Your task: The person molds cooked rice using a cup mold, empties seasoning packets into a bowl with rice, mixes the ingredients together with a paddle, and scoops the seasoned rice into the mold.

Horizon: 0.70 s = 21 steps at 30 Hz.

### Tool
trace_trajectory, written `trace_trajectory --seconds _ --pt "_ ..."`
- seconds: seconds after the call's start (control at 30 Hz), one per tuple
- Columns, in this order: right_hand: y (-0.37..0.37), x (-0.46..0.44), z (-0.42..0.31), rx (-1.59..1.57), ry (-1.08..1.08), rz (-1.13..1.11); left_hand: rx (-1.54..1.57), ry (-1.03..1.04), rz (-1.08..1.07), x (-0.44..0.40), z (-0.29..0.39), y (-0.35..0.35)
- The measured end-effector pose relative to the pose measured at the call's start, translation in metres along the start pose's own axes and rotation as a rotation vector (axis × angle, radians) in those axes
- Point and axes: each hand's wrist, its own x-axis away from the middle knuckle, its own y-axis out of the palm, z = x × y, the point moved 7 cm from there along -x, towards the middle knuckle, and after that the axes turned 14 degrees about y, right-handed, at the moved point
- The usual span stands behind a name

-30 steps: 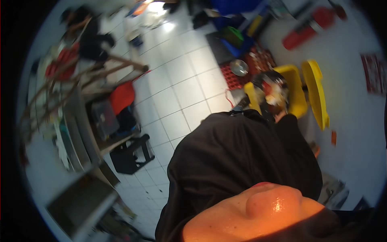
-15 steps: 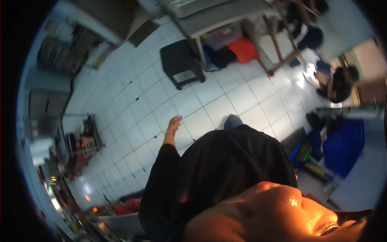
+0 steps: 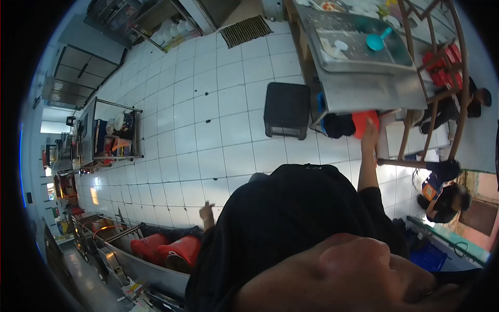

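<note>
My left hand (image 3: 207, 211) is held out low over the white tiled floor (image 3: 179, 156), left of my black top (image 3: 301, 208), holding nothing, with its fingers partly apart. My right arm stretches forward, and my right hand (image 3: 369, 134) is open beside a red item (image 3: 359, 124) under the metal table (image 3: 371, 91); whether they touch cannot be told. On that table sits a metal basin (image 3: 358, 61) with a turquoise scoop (image 3: 378, 40) and a white utensil in it.
A black stool (image 3: 287, 106) stands left of the table. Wooden ladder-like framing (image 3: 434, 96) is at the right. Two people (image 3: 451, 204) are at the lower right. A wheeled metal rack (image 3: 93, 130) stands left; red containers (image 3: 179, 248) are lower left. A striped mat (image 3: 246, 32) lies ahead.
The view has swung left from the yellow bin to the floor and table. My right hand, hidden half a second ago, now shows stretched forward. My left hand is lower and further left.
</note>
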Motion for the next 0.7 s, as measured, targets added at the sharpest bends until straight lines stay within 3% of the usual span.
trace_trajectory --seconds 0.03,0.07,0.1,0.13,0.2,0.27,0.47,0.57,0.6,0.63,0.67,0.7 --pt "0.046 -0.007 -0.073 0.056 -0.182 0.003 0.321 -0.349 0.137 0.017 -0.03 -0.012" --pt "0.092 -0.007 -0.143 0.111 -0.366 0.01 0.378 -0.531 0.207 0.034 -0.045 -0.021" --pt "0.13 -0.013 -0.182 0.119 -0.414 -0.01 1.019 -0.597 0.183 0.038 -0.029 -0.019" --pt "0.162 -0.011 -0.227 0.197 -0.596 0.058 1.183 -0.639 0.184 0.038 -0.027 -0.02" --pt "0.217 -0.032 -0.261 0.152 -0.626 0.022 0.994 -0.598 0.087 0.007 -0.043 -0.01" --pt "0.259 -0.035 -0.279 0.173 -0.592 0.036 0.859 -0.478 -0.018 -0.052 -0.037 -0.007" --pt "0.34 -0.054 -0.299 0.281 -0.443 0.113 0.568 0.111 -0.167 -0.29 0.066 -0.084" --pt "0.369 -0.074 -0.298 0.267 -0.347 0.072 0.449 0.724 0.002 -0.405 0.167 -0.165" --pt "0.374 -0.076 -0.313 0.371 -0.445 0.187 0.496 0.849 0.068 -0.443 0.195 -0.187" --pt "0.378 -0.076 -0.333 0.478 -0.539 0.298 0.831 0.195 -0.207 -0.503 0.173 -0.165" --pt "0.383 -0.08 -0.352 0.589 -0.633 0.405 0.76 0.139 -0.23 -0.54 0.17 -0.175" --pt "0.387 -0.095 -0.36 0.587 -0.625 0.454 0.689 0.083 -0.256 -0.55 0.215 -0.221"
